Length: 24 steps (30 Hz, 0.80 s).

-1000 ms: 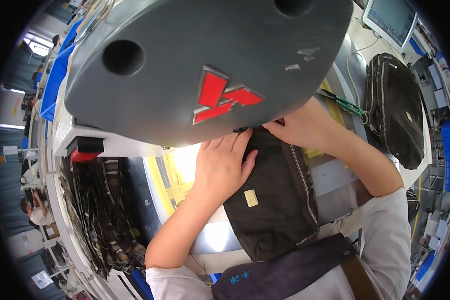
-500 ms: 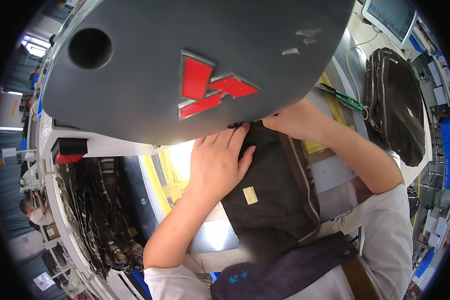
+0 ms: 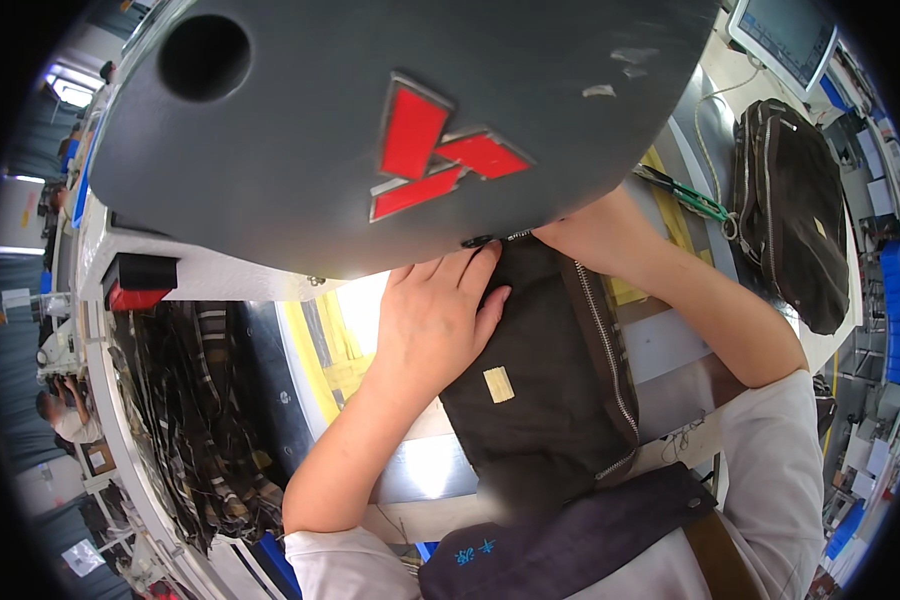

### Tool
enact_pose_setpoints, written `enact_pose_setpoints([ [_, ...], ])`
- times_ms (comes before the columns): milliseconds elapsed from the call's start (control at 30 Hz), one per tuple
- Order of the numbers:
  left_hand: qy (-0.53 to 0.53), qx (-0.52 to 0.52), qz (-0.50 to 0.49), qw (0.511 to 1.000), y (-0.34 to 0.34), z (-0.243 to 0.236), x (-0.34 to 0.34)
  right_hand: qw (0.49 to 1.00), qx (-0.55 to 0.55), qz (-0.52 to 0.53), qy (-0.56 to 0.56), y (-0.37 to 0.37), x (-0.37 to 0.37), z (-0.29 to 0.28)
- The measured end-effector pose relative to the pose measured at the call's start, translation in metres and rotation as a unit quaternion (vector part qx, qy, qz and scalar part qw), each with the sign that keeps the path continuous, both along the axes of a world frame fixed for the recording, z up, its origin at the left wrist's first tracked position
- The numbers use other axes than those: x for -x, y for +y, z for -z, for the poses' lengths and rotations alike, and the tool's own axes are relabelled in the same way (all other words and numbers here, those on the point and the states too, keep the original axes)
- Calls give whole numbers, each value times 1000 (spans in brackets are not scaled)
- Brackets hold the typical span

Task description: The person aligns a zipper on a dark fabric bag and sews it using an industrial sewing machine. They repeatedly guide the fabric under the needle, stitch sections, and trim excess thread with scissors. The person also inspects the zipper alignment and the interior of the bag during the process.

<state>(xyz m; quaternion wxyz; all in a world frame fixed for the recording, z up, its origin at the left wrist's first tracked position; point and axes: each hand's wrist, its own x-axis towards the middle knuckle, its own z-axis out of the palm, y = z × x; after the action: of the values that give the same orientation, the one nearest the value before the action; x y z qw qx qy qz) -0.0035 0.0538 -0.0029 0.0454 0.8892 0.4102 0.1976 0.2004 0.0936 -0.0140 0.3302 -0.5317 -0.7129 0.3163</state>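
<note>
A dark brown zippered bag piece (image 3: 530, 340) lies under the dark grey sewing machine head (image 3: 300, 130), reaching toward my body. It carries a small cream tape patch (image 3: 497, 385), and a metal zipper (image 3: 607, 345) runs along its right side. My left hand (image 3: 435, 320) lies flat on the piece's left edge, fingers stretched toward the machine and thumb apart. At the upper right edge, next to the zipper, my right hand (image 3: 595, 235) is curled on the fabric; the machine head hides most of its fingertips. The needle area is hidden too.
Green-handled snips (image 3: 695, 198) lie right of my right hand. Beyond them sits another dark brown zippered bag (image 3: 790, 215), below a screen (image 3: 785, 35). Dark plaid fabric pieces (image 3: 205, 400) hang at the left. Yellow tape (image 3: 315, 350) marks the machine bed.
The machine head appears shifted slightly up and right in the picture. My hands have moved very little on the fabric; a little more zipper shows between them by the machine's edge.
</note>
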Motion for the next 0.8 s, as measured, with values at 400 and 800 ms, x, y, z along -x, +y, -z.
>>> enact_pose_setpoints([
  [400, 1, 17, -2, 1000, 0, -1, 3, 999, -46, -18, -12, -2, 2, 4],
  [800, -1, 6, 1, 1000, 1, 2, 3, 992, -74, -19, -104, -1, 4, -2],
])
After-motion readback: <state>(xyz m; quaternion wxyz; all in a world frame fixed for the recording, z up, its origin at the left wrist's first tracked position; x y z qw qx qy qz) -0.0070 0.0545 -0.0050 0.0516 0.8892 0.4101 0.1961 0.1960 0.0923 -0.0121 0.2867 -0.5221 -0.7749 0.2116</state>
